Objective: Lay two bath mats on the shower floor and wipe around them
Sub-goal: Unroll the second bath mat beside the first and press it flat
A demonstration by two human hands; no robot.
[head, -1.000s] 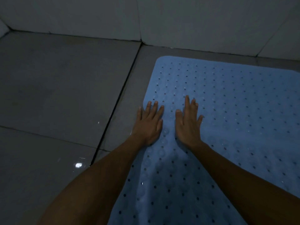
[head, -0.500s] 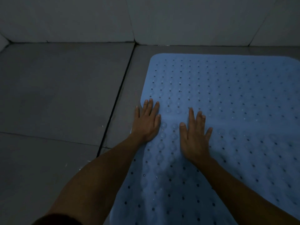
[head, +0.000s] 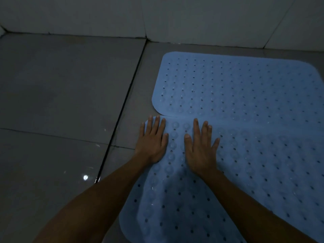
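Dim light; large grey floor tiles (head: 61,88) with dark grout lines (head: 126,100). Pale wall tiles (head: 192,16) at twelve o'clock; a wet glint (head: 85,177) at eight.

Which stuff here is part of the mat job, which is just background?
Job:
far mat
near mat
left hand, flat on the near mat
right hand, flat on the near mat
floor tiles

Background:
wall tiles

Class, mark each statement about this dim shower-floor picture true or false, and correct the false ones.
1. Both hands lie flat on the near light blue perforated rubber mat. True.
2. The left hand grips a cloth. False: it holds nothing, fingers straight.
3. A far blue mat lies by the wall. True.
4. The right hand rests on the grey floor tiles. False: it rests on the near mat.
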